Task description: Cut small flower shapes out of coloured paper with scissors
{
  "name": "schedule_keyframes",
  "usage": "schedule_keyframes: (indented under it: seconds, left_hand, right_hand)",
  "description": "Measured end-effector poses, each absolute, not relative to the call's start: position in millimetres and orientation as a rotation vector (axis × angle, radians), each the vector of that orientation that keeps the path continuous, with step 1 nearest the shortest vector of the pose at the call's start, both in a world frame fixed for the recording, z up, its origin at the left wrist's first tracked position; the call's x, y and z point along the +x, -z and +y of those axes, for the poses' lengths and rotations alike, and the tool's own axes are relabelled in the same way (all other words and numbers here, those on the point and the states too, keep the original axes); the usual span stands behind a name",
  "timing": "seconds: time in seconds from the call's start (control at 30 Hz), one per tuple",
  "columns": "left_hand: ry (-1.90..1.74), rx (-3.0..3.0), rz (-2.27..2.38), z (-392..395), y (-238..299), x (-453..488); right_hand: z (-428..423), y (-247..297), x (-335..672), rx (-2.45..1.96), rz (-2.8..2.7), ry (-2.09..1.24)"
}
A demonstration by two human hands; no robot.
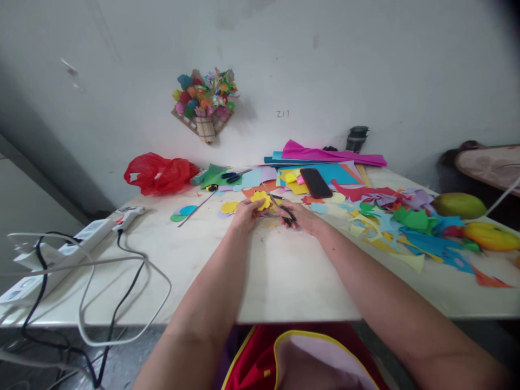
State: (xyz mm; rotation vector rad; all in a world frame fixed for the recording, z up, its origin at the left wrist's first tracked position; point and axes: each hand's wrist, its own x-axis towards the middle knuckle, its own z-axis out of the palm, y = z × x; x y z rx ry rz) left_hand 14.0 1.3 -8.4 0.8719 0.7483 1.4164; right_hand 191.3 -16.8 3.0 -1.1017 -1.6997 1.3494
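Between thumb and fingers, my left hand [246, 214] pinches a yellow paper flower [262, 201] with a scalloped edge. My right hand [299, 215] is closed round the dark handles of a pair of scissors [278, 204], whose blades point up and left beside the flower's right edge. Tiny yellow clippings are scattered on the table below the hands. Just left of my left hand lies another yellow paper piece [229, 207]. Farther left are a blue paper circle [188, 210] and a green one [177, 218], near a thin dark strip [197, 208].
A phone [316, 183] rests on coloured sheets [341, 173] behind my right hand. Paper scraps [418, 233] and mangoes [491, 236] cover the right side. At left sit a red plastic bag [161, 173] and a power strip [87, 233] with tangled cables. Dark scissors [232, 176] lie at the back.
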Motion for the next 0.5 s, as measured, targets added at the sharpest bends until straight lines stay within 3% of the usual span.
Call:
schedule_keyframes:
  seconds: [0.5]
  left_hand:
    - [-1.411, 0.891, 0.726, -1.8, 5.2, 17.8]
  right_hand:
    - [-15.8, 0.0, 189.3, -1.081, -1.698, -1.322]
